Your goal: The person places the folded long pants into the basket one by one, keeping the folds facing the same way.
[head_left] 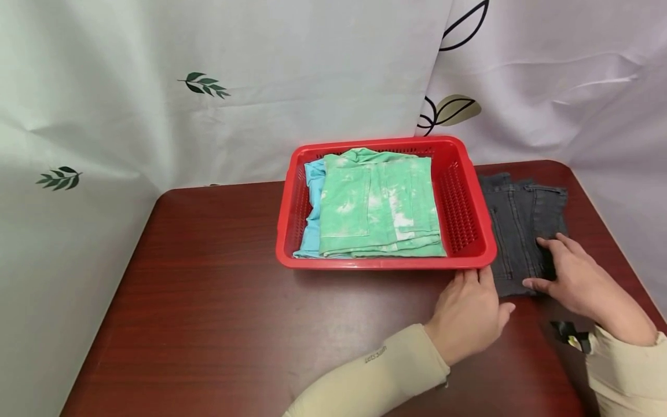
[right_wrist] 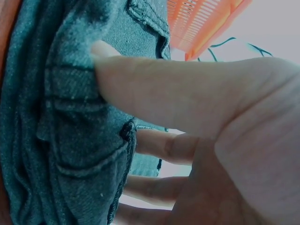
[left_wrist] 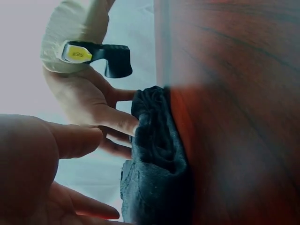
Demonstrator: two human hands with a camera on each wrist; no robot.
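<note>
Folded dark grey jeans lie on the table just right of a red plastic basket. My right hand touches their near right part, thumb and fingers spread apart. In the right wrist view the thumb lies against a stitched edge of the jeans. My left hand reaches to the basket's front right corner, its fingertips hidden under the rim and its thumb held out to the side. Inside the basket, folded green-and-white tie-dye fabric lies on light blue fabric.
The dark red wooden table has rounded far corners. White curtains with leaf prints hang behind it and along both sides. A black strap with a yellow tag sits on the right wrist.
</note>
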